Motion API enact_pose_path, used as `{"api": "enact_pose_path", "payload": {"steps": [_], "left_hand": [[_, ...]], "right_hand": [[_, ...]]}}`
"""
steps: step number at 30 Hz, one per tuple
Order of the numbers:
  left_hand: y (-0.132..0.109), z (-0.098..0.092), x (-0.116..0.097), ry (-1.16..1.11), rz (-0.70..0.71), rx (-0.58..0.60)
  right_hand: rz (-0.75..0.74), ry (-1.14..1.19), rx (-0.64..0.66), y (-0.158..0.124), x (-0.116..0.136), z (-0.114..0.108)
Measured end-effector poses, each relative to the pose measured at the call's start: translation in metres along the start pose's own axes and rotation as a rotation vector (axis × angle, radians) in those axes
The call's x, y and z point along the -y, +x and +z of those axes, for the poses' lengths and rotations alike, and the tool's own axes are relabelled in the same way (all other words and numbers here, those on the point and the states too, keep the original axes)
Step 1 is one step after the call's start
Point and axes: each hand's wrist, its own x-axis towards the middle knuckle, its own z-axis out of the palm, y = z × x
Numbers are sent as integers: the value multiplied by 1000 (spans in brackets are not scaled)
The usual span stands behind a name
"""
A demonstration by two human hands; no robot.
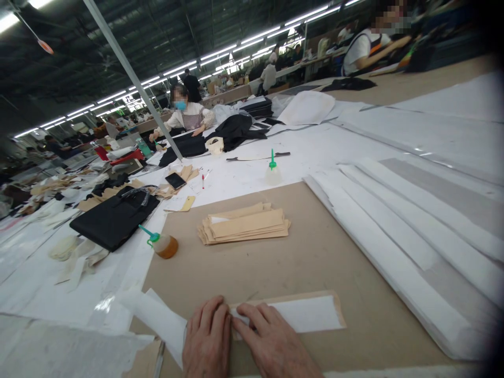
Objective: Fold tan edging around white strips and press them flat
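Note:
A tan strip with a white layer on top [311, 314] lies flat on the brown board in front of me. My left hand [207, 336] is at its left part, fingers close together and bent down onto it. Beside it, my right hand [271, 336] has thumb and index finger closed on the strip's edge, the other fingers resting on top. The fingertips of both hands nearly meet. Under the hands, the strip is hidden. White paper pieces [163, 317] stick out left of my left hand. Beyond the hands sits a stack of tan strips [248, 223].
A glue bottle with amber liquid [165, 245] stands at the board's left edge, a paler bottle [272, 170] behind the board. Long white sheets [394, 252] overlap the board [315, 262] on the right. A black bag [116, 216] and a phone [175, 181] lie left. Co-workers sit beyond.

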Motion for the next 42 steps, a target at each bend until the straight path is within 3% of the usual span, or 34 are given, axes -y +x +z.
{"api": "enact_pose_path", "payload": {"steps": [7, 16, 23, 32, 42], "left_hand": [[-10, 5, 2, -332, -239, -85], [-13, 5, 0, -218, -74, -107], [-10, 2, -2, -151, -11, -121], [-13, 4, -4, -41, 23, -77], [-4, -2, -6, -392, -234, -56]], "right_hand": [[14, 21, 51, 2, 2, -6], [20, 19, 84, 1, 1, -1], [-10, 25, -26, -1, -2, 6], [26, 50, 76, 0, 2, -3], [44, 54, 111, 2, 2, -9]]}}
